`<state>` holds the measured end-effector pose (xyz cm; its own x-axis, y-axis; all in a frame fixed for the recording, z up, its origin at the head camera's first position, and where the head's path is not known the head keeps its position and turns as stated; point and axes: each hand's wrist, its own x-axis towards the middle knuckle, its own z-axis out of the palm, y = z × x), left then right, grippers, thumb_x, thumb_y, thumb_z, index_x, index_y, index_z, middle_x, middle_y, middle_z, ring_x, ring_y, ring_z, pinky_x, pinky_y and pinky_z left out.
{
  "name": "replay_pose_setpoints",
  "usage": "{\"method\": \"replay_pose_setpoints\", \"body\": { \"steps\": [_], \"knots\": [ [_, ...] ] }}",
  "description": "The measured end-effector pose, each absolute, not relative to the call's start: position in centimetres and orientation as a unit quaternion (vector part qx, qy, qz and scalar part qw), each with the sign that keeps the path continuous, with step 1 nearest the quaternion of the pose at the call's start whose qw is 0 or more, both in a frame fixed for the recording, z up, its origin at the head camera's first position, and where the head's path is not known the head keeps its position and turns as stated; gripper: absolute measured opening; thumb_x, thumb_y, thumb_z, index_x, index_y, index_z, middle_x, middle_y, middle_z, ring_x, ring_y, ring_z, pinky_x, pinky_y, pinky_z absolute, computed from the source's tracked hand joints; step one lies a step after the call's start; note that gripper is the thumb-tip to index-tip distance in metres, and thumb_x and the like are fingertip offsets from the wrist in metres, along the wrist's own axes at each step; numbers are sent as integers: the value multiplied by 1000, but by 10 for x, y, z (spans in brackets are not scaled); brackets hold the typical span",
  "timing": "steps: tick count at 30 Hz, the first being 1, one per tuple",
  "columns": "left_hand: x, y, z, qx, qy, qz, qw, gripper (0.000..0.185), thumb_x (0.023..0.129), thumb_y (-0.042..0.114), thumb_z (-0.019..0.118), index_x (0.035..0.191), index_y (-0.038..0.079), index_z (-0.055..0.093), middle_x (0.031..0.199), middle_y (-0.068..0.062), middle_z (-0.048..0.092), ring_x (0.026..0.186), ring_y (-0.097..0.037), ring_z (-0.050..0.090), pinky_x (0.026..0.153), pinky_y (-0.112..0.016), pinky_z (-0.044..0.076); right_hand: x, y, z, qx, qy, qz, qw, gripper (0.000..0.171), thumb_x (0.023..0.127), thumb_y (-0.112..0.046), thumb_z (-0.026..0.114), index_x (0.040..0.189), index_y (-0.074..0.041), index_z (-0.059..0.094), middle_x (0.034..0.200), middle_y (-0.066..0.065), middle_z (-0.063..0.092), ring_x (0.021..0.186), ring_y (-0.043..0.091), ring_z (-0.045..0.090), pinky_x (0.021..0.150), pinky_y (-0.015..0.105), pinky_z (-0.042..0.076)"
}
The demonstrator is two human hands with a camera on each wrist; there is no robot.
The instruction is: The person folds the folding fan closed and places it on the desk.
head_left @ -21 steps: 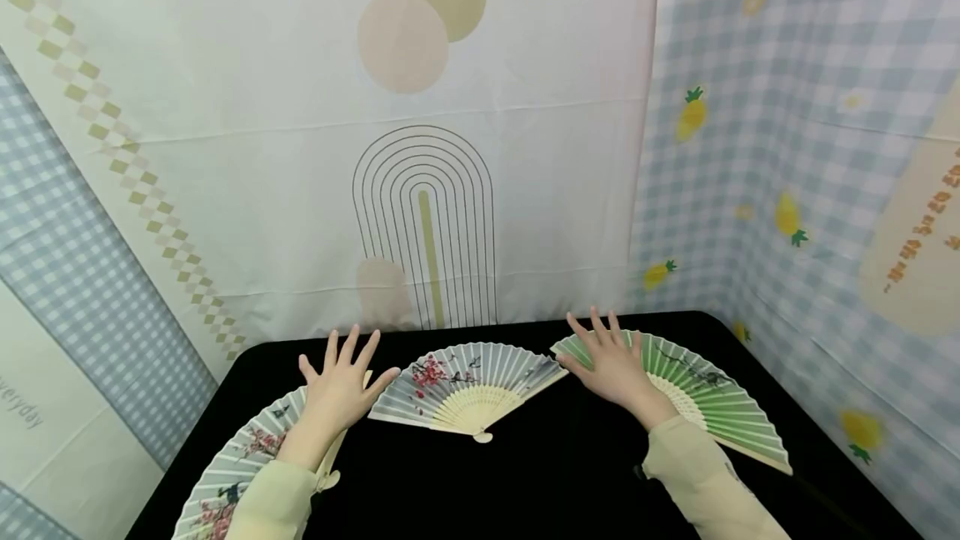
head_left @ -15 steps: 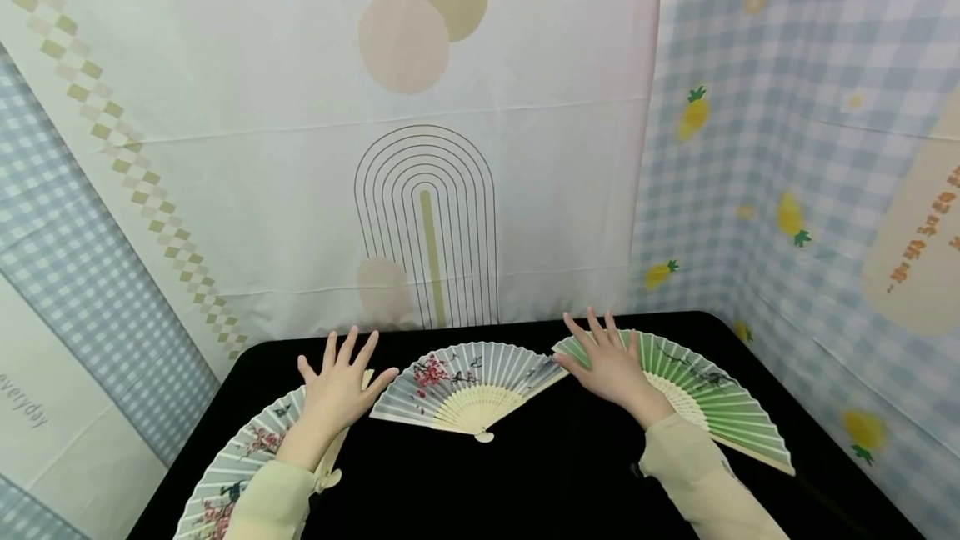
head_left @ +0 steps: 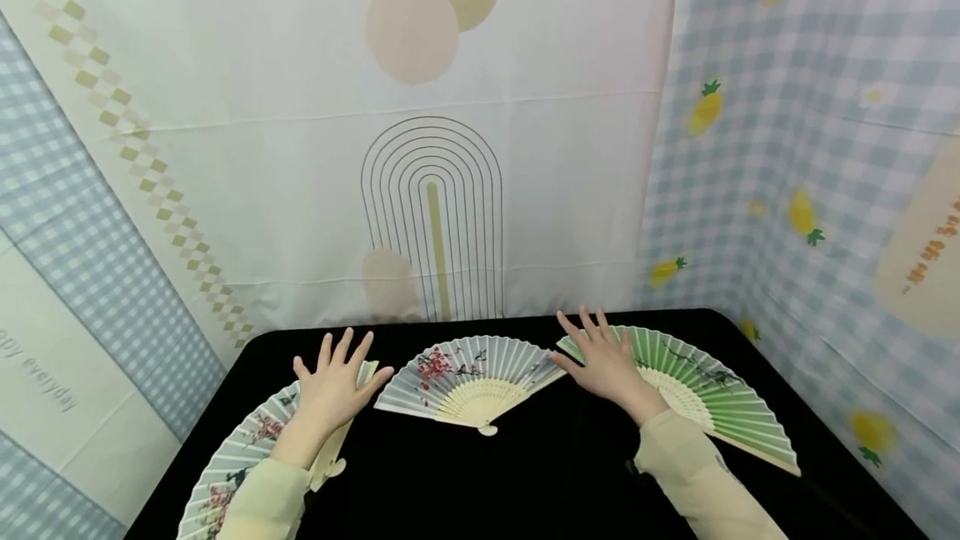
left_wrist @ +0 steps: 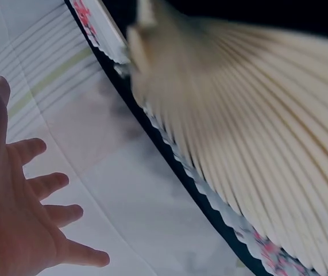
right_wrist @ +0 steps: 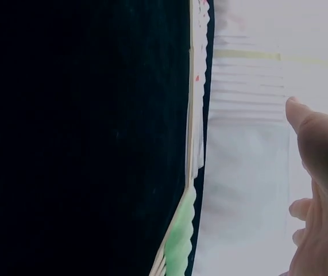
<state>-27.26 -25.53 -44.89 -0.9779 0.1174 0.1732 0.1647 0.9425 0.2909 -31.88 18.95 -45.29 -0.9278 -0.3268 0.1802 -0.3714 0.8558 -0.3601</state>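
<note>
Three folding fans lie spread on a black-covered table. My left hand (head_left: 330, 390), fingers splayed and holding nothing, hovers over the pale grey-green fan with pink blossoms (head_left: 238, 448) at the left, hiding part of it. In the left wrist view that fan's bamboo ribs (left_wrist: 244, 132) fill the right side, apart from the hand. A grey fan with red blossoms (head_left: 480, 382) lies at the middle, between my hands. My right hand (head_left: 609, 363), fingers spread and holding nothing, is above the left part of the green fan (head_left: 720, 390). Its palm stands clear of the fans in the right wrist view.
The black tablecloth (head_left: 487, 490) runs up to a white printed cloth backdrop (head_left: 570, 190) behind the fans. Blue checked cloth with pineapples (head_left: 750, 232) hangs along the right side, and more checked cloth (head_left: 97, 273) hangs at the left.
The head view has shifted slightly, so the backdrop sits a little further right and higher. Both hands have drifted slightly left against the fans, fingers still spread. The fans stay spread in place.
</note>
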Motion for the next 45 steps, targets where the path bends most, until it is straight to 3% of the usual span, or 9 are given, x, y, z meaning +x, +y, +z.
{"method": "replay_pose_setpoints", "body": {
  "steps": [7,19,31,35,39,45],
  "knots": [
    [-258,-279,-448,-67,-981,-163,85,82,98,67,48,161,18,29,163,-24,19,145,-57,10,94,-91,1,-327,152,-454,218,-957,180,64,76,100,-57,52,162,-21,26,165,22,16,150,47,7,109,80,6],
    [-228,-330,-454,3,-988,-132,76,88,98,71,41,162,14,22,159,-33,19,139,-64,13,87,-94,8,-335,72,-456,274,-940,202,7,71,102,-58,48,162,-31,23,167,12,14,154,37,4,114,75,4],
    [-196,-370,-454,50,-988,-143,27,93,98,73,37,162,9,17,155,-39,18,134,-69,14,83,-95,12,-322,12,-463,358,-892,269,-55,66,104,-54,46,162,-28,24,167,11,17,154,33,6,116,73,6],
    [-187,-375,-456,58,-989,-138,-1,95,96,75,38,159,4,23,152,-41,22,131,-69,21,82,-93,20,-317,-2,-466,376,-881,282,-50,64,105,-49,49,160,-23,30,163,14,27,152,35,16,118,67,12],
    [-176,-373,-456,60,-990,-127,-14,97,94,76,42,153,-2,37,146,-42,34,124,-67,36,80,-87,32,-313,-16,-468,393,-875,282,-11,58,104,-39,57,154,-14,43,151,15,46,143,34,38,118,56,27],
    [-163,-358,-459,29,-991,-134,5,90,91,69,57,139,-8,54,135,-41,48,112,-61,52,77,-69,50,-308,-38,-475,391,-867,307,36,37,100,-23,66,131,-3,65,124,12,68,112,25,65,96,36,54]
  ]
}}
